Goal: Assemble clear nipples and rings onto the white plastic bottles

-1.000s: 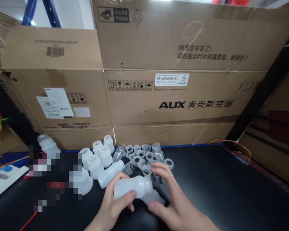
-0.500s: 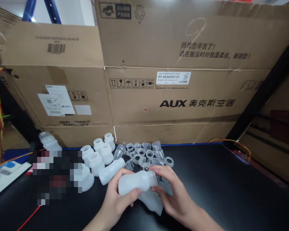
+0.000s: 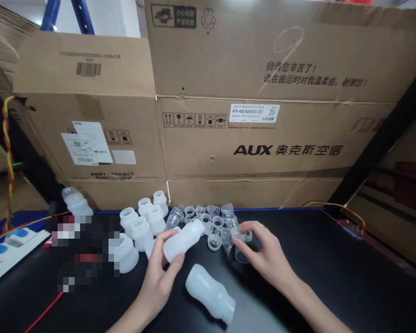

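Observation:
My left hand (image 3: 162,266) is wrapped around a translucent white bottle (image 3: 182,243), which tilts with its neck toward the upper right. Thumb and fingers of my right hand (image 3: 263,245) pinch a small clear plastic piece (image 3: 237,232) at the right side of a pile. That pile holds clear collar rings (image 3: 214,242) and domed clear covers (image 3: 228,210). Another white bottle (image 3: 210,293) lies on its side on the black tabletop, between my forearms. Behind my left hand a further bottle is mostly hidden.
Several open white bottles (image 3: 141,234) stand at the left. One bottle with a clear cover (image 3: 76,202) is farther back. A power strip (image 3: 17,247) and wires lie at the left edge. A large cardboard wall (image 3: 263,175) closes off the back.
My right hand has left the bottle's neck and moved right to the clear parts. My left hand has shifted left and up with its bottle, uncovering the bottle lying in front.

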The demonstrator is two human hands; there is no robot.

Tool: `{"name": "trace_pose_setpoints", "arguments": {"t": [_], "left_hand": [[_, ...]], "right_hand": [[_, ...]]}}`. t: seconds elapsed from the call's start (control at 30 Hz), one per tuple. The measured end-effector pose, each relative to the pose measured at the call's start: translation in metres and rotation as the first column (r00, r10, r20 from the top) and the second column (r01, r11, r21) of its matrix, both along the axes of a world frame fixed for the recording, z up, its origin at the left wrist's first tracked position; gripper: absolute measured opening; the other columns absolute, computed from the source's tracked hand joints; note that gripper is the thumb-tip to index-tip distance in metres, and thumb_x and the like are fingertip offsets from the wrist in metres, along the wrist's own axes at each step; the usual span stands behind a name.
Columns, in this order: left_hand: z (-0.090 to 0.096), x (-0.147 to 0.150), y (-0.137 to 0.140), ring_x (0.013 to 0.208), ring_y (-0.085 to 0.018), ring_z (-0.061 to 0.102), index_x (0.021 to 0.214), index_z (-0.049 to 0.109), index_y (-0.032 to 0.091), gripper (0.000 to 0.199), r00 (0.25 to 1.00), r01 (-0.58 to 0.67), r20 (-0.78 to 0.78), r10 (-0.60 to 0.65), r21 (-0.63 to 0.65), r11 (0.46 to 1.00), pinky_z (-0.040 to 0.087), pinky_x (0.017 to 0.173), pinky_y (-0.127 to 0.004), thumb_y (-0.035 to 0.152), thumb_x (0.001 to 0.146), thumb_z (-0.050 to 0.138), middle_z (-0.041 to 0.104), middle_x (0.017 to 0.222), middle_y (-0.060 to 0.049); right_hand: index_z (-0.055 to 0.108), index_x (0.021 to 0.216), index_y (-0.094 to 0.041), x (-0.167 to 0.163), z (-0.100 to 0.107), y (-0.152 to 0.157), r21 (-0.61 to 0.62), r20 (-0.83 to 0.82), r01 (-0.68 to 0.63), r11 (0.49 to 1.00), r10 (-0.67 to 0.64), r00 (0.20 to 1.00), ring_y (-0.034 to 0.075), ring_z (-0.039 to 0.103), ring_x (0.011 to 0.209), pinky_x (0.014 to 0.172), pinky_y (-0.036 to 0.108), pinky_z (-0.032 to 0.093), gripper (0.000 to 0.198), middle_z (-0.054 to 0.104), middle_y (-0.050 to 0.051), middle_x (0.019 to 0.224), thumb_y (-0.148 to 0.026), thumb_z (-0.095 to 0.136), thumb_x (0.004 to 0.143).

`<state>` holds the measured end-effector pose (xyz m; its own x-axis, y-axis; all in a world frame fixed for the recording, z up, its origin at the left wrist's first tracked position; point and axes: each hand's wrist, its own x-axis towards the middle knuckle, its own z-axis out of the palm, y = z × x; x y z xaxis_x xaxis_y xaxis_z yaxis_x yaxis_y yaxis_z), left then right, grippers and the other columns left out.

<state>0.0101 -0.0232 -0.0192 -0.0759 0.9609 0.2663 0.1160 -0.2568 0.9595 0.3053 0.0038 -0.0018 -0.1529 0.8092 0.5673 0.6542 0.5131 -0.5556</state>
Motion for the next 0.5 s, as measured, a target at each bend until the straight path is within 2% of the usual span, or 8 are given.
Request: {"name": "trace_pose_setpoints", "arguments": {"t": [0.07, 0.1, 0.2, 0.23, 0.3, 0.43, 0.5], "left_hand": [[-0.001, 0.001, 0.0, 0.098, -0.023, 0.068, 0.125, 0.052, 0.024, 0.046, 0.994, 0.019, -0.113, -0.013, 0.049, 0.999, 0.052, 0.086, -0.032, 0.046, 0.09, 0.072, 0.069, 0.117, -0.006], [-0.001, 0.002, 0.0, 0.102, -0.024, 0.068, 0.123, 0.051, 0.025, 0.044, 0.988, 0.037, -0.149, -0.028, 0.056, 0.998, 0.051, 0.09, -0.033, 0.044, 0.09, 0.073, 0.069, 0.118, -0.006], [0.0, 0.003, -0.003, 0.096, -0.022, 0.068, 0.115, 0.048, 0.026, 0.036, 0.972, 0.096, -0.217, -0.092, 0.008, 0.995, 0.05, 0.091, -0.034, 0.044, 0.093, 0.07, 0.072, 0.102, -0.002], [0.0, 0.004, -0.004, 0.095, -0.022, 0.069, 0.113, 0.048, 0.026, 0.034, 0.964, 0.123, -0.236, -0.124, -0.017, 0.992, 0.05, 0.09, -0.035, 0.044, 0.094, 0.069, 0.073, 0.1, -0.002], [0.002, 0.005, -0.007, 0.097, -0.023, 0.07, 0.111, 0.048, 0.025, 0.033, 0.943, 0.183, -0.272, -0.192, -0.056, 0.981, 0.051, 0.09, -0.036, 0.046, 0.094, 0.068, 0.073, 0.103, -0.003], [0.004, 0.007, -0.01, 0.104, -0.027, 0.072, 0.109, 0.052, 0.026, 0.032, 0.882, 0.295, -0.35, -0.315, -0.11, 0.949, 0.055, 0.089, -0.039, 0.047, 0.093, 0.069, 0.075, 0.114, -0.007], [0.003, 0.008, -0.01, 0.113, -0.031, 0.071, 0.114, 0.055, 0.027, 0.033, 0.849, 0.281, -0.435, -0.301, -0.111, 0.953, 0.054, 0.096, -0.044, 0.044, 0.091, 0.071, 0.074, 0.124, -0.009]], "right_hand": [[0.061, 0.095, -0.024, -0.005, 0.0, -0.005, -0.056, 0.101, -0.068, 0.996, 0.074, 0.992, 0.031, 0.061, 0.117, 0.1, 0.051, 0.048, 0.012, 0.072, 0.008, 0.118, -0.032, 0.069, 0.094], [0.062, 0.094, -0.024, -0.008, 0.001, -0.009, -0.079, 0.154, -0.113, 0.99, 0.124, 0.98, 0.033, 0.057, 0.126, 0.104, 0.054, 0.045, 0.009, 0.071, 0.007, 0.125, -0.029, 0.069, 0.092], [0.066, 0.095, -0.025, -0.018, 0.005, -0.019, -0.141, 0.273, -0.21, 0.968, 0.242, 0.931, 0.036, 0.043, 0.142, 0.114, 0.063, 0.035, 0.002, 0.066, 0.003, 0.141, -0.025, 0.064, 0.095], [0.068, 0.097, -0.026, -0.02, 0.006, -0.022, -0.159, 0.296, -0.22, 0.962, 0.259, 0.919, 0.036, 0.041, 0.144, 0.115, 0.065, 0.033, 0.006, 0.064, 0.003, 0.144, -0.026, 0.062, 0.097], [0.071, 0.1, -0.028, -0.021, 0.005, -0.024, -0.195, 0.321, -0.221, 0.956, 0.275, 0.906, 0.037, 0.036, 0.147, 0.116, 0.067, 0.032, 0.012, 0.058, 0.003, 0.151, -0.029, 0.059, 0.1], [0.073, 0.104, -0.028, -0.02, 0.001, -0.023, -0.23, 0.317, -0.196, 0.953, 0.264, 0.911, 0.04, 0.03, 0.15, 0.115, 0.067, 0.034, 0.012, 0.049, 0.008, 0.155, -0.029, 0.064, 0.097], [0.071, 0.104, -0.026, -0.02, 0.004, -0.025, -0.21, 0.289, -0.173, 0.962, 0.23, 0.929, 0.038, 0.038, 0.144, 0.113, 0.064, 0.038, 0.011, 0.051, 0.01, 0.149, -0.028, 0.063, 0.097]]}}
